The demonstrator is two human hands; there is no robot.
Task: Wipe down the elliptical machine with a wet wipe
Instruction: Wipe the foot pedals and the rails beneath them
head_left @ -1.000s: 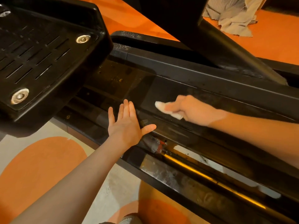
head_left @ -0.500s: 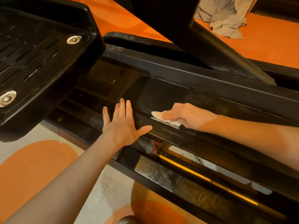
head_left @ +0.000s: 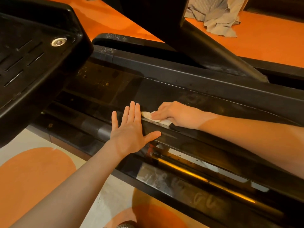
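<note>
Right hand (head_left: 179, 115) and wet wipe (head_left: 154, 118) have slid toward 9 o'clock along the rail, closing on the left hand.

Black elliptical machine (head_left: 213, 89) fills the view and runs off every edge; its foot pedal (head_left: 32, 63) at 10 o'clock is cut off at the left, and the dark frame beneath it is hard to read. Orange floor (head_left: 271, 38) shows at 1 o'clock, with crumpled cloth (head_left: 218, 17) lying on it, cropped by the top edge. Rail stays bare and open toward 3 o'clock. Left hand (head_left: 131, 134) lies flat on the rail edge, fingers straight and spread, holding nothing. Right hand's grip presses the wipe onto the rail under curled fingers; most of the wipe is hidden, only its tip showing at 9 o'clock of the knuckles, just beside the left fingertips.
</note>
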